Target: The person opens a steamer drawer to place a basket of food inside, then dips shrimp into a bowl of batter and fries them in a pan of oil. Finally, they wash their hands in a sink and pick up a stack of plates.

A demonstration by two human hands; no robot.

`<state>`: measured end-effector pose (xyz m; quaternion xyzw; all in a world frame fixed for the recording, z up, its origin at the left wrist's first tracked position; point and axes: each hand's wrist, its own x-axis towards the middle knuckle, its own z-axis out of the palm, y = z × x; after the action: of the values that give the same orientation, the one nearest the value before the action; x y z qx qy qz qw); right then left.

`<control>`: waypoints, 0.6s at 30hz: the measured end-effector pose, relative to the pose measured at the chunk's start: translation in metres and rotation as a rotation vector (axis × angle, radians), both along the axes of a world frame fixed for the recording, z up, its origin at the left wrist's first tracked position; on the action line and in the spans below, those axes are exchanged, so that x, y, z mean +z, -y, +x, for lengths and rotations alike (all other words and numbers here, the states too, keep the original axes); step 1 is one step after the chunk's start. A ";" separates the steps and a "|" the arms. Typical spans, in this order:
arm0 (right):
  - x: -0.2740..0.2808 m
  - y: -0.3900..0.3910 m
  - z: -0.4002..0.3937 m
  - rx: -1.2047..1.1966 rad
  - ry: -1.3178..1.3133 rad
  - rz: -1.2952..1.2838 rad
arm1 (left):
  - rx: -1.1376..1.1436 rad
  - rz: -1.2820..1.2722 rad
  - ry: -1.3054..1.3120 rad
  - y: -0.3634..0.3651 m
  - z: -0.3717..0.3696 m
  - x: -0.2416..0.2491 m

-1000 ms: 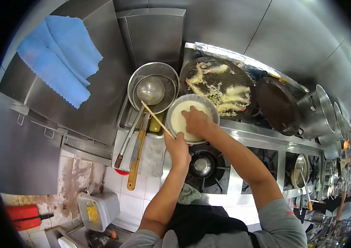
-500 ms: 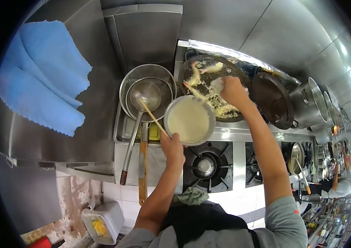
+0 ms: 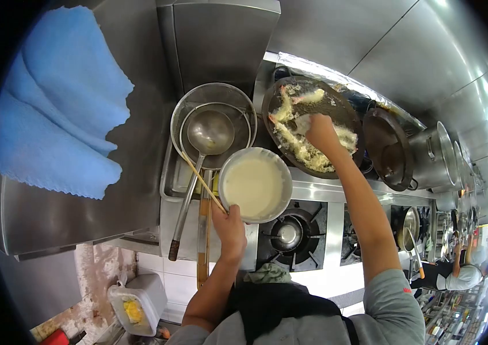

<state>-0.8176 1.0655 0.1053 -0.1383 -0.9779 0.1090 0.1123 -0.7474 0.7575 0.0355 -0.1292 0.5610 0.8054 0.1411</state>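
Note:
My left hand (image 3: 230, 230) grips the rim of a metal bowl (image 3: 288, 192) holding pale, creamy batter (image 3: 252, 185), together with a pair of wooden chopsticks (image 3: 201, 179) that point up and left. Over a wide dark wok (image 3: 336, 98) my right hand (image 3: 320, 132) is closed, with something whitish at its fingertips that I cannot make out. In the wok's oil, batter-coated shrimp (image 3: 284, 110) with reddish tails lie among loose bits of frying batter (image 3: 310, 152). A ladle (image 3: 212, 132) rests in round strainers (image 3: 178, 106) left of the bowl.
A blue cloth (image 3: 63, 103) lies on the steel counter at left. Right of the wok stand a second dark wok (image 3: 388, 149) and a tall pot (image 3: 428, 152). A burner (image 3: 290, 234) sits below the bowl. A co-worker (image 3: 465, 276) stands far right.
The bowl has moved down and slightly left with my left hand, and the chopsticks have swung further left. My right hand has moved slightly lower over the wok. The view has shifted a little.

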 end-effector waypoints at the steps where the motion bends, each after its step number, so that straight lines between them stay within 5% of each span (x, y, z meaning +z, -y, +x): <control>1: -0.002 0.000 0.008 -0.004 0.055 0.027 | 0.002 0.002 -0.004 -0.001 -0.001 0.005; 8: 0.007 0.018 0.003 -0.015 0.012 -0.023 | 0.006 0.053 -0.020 -0.010 -0.010 0.021; 10: 0.006 0.021 -0.003 0.060 -0.267 -0.195 | -0.005 0.031 -0.022 -0.017 -0.014 0.018; 18: -0.003 0.000 0.045 -0.021 0.123 -0.096 | -0.017 0.096 -0.040 -0.034 -0.021 0.025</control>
<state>-0.7722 1.0652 0.1028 -0.1604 -0.9751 0.1460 0.0462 -0.7684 0.7913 0.0603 -0.1012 0.5256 0.8325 0.1428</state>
